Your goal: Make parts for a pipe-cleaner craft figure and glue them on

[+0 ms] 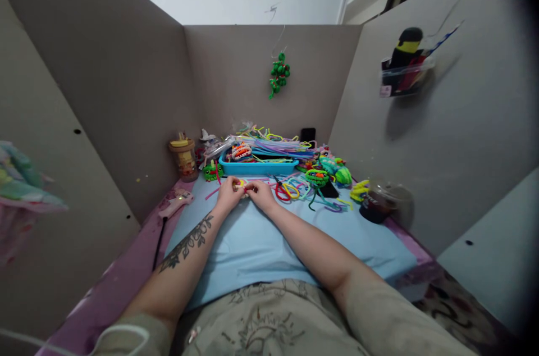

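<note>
My left hand point(229, 194) and my right hand point(261, 195) meet over the middle of the blue-covered table. Both have their fingers closed on a small craft piece point(242, 183) with yellow and pink in it, which looks made of pipe cleaners; the fingers hide most of it. To the left of my left hand lies a pink pipe cleaner point(212, 192). Scissors point(287, 192) with red and yellow handles rest just right of my right hand, among loose coloured pipe cleaners point(303, 183).
Behind the hands, a blue tray point(259, 168) holds a heap of pipe cleaners point(278, 147). Finished-looking fuzzy figures point(316, 177) stand to its right. A pink glue gun point(174, 202) lies left, near a tumbler point(184, 160). A dark drink cup point(374, 207) stands right. Grey partitions point(236, 75) enclose the table.
</note>
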Action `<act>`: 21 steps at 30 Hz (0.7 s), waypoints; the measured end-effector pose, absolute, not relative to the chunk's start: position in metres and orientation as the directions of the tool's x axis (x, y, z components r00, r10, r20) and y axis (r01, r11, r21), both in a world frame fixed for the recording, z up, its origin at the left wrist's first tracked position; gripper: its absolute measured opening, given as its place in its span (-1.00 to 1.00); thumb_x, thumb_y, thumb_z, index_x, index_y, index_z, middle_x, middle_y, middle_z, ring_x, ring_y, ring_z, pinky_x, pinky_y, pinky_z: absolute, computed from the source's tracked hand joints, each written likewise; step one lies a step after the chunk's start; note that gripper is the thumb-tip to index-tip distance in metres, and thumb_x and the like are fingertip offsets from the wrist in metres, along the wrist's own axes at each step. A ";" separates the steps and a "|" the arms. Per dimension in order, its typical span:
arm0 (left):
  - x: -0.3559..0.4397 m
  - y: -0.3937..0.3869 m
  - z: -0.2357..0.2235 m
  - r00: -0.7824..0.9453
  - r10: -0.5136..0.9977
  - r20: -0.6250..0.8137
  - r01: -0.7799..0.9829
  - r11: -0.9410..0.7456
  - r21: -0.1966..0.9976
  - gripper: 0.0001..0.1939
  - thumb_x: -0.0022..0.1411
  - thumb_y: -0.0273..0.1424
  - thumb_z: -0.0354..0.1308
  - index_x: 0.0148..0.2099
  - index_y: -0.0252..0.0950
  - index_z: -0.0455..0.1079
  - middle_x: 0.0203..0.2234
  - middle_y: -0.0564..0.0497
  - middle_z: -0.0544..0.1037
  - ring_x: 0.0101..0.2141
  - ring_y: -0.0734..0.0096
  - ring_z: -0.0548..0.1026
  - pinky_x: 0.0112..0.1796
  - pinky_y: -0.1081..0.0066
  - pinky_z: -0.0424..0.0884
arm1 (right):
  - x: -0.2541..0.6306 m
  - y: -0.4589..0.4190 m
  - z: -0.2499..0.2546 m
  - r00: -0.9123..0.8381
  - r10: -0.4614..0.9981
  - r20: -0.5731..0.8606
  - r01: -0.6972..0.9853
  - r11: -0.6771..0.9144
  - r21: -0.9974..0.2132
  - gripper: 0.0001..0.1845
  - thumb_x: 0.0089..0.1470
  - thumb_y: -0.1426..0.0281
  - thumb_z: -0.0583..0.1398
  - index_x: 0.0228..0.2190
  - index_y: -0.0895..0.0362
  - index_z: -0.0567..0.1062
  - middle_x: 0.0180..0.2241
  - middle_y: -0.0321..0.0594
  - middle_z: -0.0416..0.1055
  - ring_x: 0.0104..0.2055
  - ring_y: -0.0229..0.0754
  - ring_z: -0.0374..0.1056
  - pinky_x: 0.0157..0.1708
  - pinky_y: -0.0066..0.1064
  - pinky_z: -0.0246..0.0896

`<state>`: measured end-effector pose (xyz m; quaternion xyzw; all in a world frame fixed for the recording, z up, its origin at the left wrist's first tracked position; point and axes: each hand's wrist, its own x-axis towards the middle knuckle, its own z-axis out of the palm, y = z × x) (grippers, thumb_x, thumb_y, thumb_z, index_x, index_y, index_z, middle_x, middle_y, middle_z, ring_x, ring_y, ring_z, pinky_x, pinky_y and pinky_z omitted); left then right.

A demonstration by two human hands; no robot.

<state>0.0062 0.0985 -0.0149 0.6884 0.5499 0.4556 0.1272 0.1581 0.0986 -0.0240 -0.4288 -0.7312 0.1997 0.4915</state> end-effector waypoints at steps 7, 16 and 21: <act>-0.001 0.099 -0.018 0.015 0.908 0.419 0.455 -0.380 0.806 -0.63 -0.09 -0.38 0.22 -0.18 -0.30 0.28 -0.29 -0.03 0.46 -0.29 0.35 0.45 -0.28 0.36 0.39 | 0.158 0.101 -0.025 -0.134 0.862 0.490 0.435 0.495 -0.752 -0.80 -0.13 0.55 0.16 -0.41 0.15 0.55 -0.40 -0.25 0.49 -0.32 -0.22 0.36 -0.25 -0.40 0.24; 0.000 0.098 -0.016 0.008 0.909 0.417 0.414 -0.382 0.826 -0.60 -0.14 -0.36 0.27 -0.19 -0.29 0.30 -0.30 -0.01 0.46 -0.29 0.37 0.45 -0.27 0.37 0.39 | 0.158 0.096 -0.021 -0.128 0.836 0.534 0.477 0.524 -0.706 -0.81 -0.13 0.55 0.17 -0.43 0.16 0.55 -0.40 -0.22 0.49 -0.30 -0.20 0.36 -0.21 -0.39 0.24; -0.001 0.096 -0.015 0.041 0.897 0.440 0.433 -0.413 0.801 -0.59 -0.12 -0.35 0.26 -0.17 -0.30 0.30 -0.29 -0.04 0.47 -0.29 0.34 0.46 -0.28 0.36 0.39 | 0.158 0.095 -0.019 -0.124 0.854 0.506 0.494 0.495 -0.715 -0.80 -0.13 0.55 0.17 -0.43 0.12 0.57 -0.40 -0.24 0.52 -0.29 -0.18 0.39 -0.19 -0.37 0.25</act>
